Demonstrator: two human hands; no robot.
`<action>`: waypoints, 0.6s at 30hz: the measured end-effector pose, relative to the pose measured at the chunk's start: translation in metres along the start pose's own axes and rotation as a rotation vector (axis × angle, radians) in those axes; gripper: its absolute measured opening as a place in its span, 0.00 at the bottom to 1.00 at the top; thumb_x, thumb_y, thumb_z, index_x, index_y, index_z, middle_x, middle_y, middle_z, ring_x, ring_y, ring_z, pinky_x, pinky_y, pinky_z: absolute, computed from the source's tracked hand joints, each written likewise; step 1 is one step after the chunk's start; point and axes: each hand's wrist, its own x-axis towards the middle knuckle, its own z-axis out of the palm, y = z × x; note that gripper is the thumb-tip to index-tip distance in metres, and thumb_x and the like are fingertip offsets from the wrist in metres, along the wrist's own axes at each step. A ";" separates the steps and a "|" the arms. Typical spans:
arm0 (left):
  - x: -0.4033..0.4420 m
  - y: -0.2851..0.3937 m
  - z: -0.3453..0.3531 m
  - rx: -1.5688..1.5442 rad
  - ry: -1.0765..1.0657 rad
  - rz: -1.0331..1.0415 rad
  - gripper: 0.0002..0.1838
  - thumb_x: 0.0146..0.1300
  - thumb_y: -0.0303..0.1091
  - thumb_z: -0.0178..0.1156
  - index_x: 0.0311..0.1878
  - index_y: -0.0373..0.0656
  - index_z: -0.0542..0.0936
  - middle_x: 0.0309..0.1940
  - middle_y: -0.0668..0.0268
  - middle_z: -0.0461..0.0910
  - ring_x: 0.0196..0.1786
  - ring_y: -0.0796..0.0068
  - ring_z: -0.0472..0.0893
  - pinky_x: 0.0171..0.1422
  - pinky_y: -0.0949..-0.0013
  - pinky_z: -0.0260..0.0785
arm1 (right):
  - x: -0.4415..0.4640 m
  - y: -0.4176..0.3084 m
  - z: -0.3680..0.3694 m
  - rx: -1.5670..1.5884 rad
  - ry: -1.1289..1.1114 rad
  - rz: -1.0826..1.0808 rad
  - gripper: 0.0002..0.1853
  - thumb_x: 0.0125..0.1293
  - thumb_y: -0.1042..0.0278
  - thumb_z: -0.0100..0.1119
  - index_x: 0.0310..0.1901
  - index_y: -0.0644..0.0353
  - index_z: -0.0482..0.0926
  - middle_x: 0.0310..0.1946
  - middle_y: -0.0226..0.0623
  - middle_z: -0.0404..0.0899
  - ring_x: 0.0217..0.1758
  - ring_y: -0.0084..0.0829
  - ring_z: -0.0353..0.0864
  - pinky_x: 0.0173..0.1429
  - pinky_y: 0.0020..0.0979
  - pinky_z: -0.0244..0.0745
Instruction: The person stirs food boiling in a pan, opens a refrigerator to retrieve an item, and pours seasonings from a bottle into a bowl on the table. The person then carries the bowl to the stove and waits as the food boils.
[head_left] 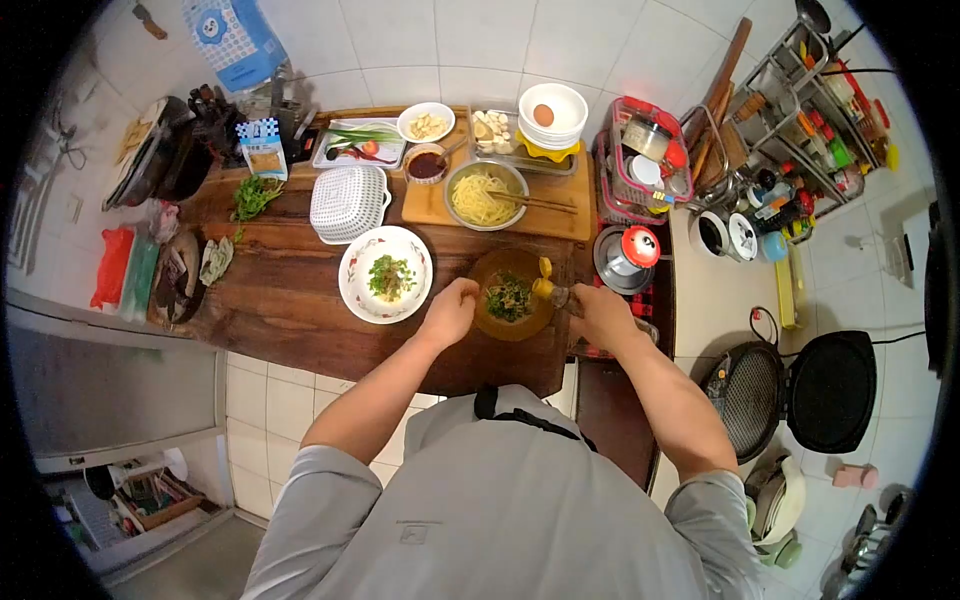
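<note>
My right hand [603,318] is closed around a small bottle [558,293] with a yellow flip cap, tilted over the right side of an amber glass bowl [540,325]. Chopped greens [509,298] lie in that bowl. At the bowl's left rim is my left hand [452,312], its fingers closed on the edge. To the left stands a white patterned bowl [352,290] holding chopped greens and a pale seasoning. Behind the amber bowl, a metal bowl of noodles [483,203] has chopsticks [540,204] resting across it.
Behind are a wooden board [560,222], a white basket [348,203], a sauce bowl [426,165], and stacked white bowls [553,108] with an egg. A red-lidded jar [640,247] stands close to my right hand. The counter's front edge [480,393] is near my body.
</note>
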 end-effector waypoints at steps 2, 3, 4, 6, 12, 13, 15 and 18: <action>-0.004 -0.008 0.006 0.048 0.056 0.029 0.18 0.59 0.26 0.51 0.53 0.34 0.73 0.51 0.48 0.75 0.55 0.53 0.74 0.61 0.61 0.65 | 0.001 0.001 0.002 -0.034 0.041 -0.027 0.15 0.52 0.63 0.63 0.41 0.59 0.75 0.37 0.50 0.79 0.45 0.52 0.76 0.49 0.47 0.71; -0.005 -0.012 0.008 0.073 0.085 0.044 0.18 0.58 0.27 0.52 0.53 0.34 0.73 0.53 0.46 0.74 0.58 0.50 0.73 0.64 0.60 0.64 | 0.003 0.002 0.004 -0.072 0.017 -0.024 0.16 0.52 0.63 0.64 0.41 0.59 0.74 0.38 0.49 0.79 0.46 0.50 0.76 0.49 0.46 0.71; -0.006 -0.016 0.010 0.119 0.096 0.073 0.20 0.57 0.27 0.53 0.55 0.33 0.71 0.56 0.45 0.71 0.60 0.50 0.70 0.66 0.59 0.62 | 0.006 0.003 0.007 -0.109 -0.007 -0.020 0.18 0.52 0.62 0.65 0.42 0.58 0.73 0.39 0.47 0.79 0.47 0.49 0.76 0.50 0.46 0.71; -0.009 -0.021 0.012 0.211 0.115 0.129 0.25 0.56 0.26 0.55 0.58 0.30 0.68 0.61 0.43 0.65 0.65 0.48 0.65 0.70 0.59 0.57 | 0.009 0.004 0.008 -0.160 -0.046 -0.008 0.19 0.52 0.61 0.66 0.43 0.58 0.73 0.40 0.44 0.80 0.49 0.47 0.76 0.50 0.45 0.71; -0.014 -0.027 0.020 0.261 -0.004 0.077 0.36 0.55 0.28 0.58 0.67 0.29 0.57 0.69 0.44 0.54 0.71 0.50 0.55 0.75 0.61 0.49 | 0.012 0.006 0.014 -0.226 -0.083 0.039 0.19 0.52 0.60 0.66 0.43 0.57 0.73 0.41 0.43 0.80 0.49 0.46 0.77 0.51 0.45 0.72; -0.016 -0.027 0.022 0.283 -0.031 0.063 0.36 0.55 0.28 0.58 0.67 0.29 0.57 0.69 0.44 0.53 0.72 0.50 0.55 0.75 0.61 0.49 | 0.011 0.005 0.014 -0.232 -0.086 0.044 0.19 0.52 0.60 0.66 0.44 0.57 0.73 0.40 0.42 0.80 0.49 0.46 0.77 0.51 0.45 0.72; -0.019 -0.027 0.024 0.325 -0.083 0.037 0.37 0.55 0.29 0.58 0.67 0.29 0.55 0.70 0.44 0.51 0.72 0.51 0.54 0.75 0.62 0.49 | 0.011 0.006 0.014 -0.241 -0.079 0.047 0.19 0.53 0.60 0.66 0.44 0.58 0.73 0.40 0.42 0.80 0.49 0.46 0.77 0.50 0.45 0.72; -0.020 -0.028 0.026 0.303 -0.103 0.024 0.39 0.55 0.29 0.60 0.68 0.28 0.54 0.71 0.43 0.48 0.73 0.49 0.51 0.76 0.61 0.47 | 0.010 0.007 0.014 -0.251 -0.065 0.046 0.18 0.54 0.61 0.65 0.44 0.58 0.73 0.41 0.41 0.81 0.49 0.46 0.77 0.50 0.45 0.72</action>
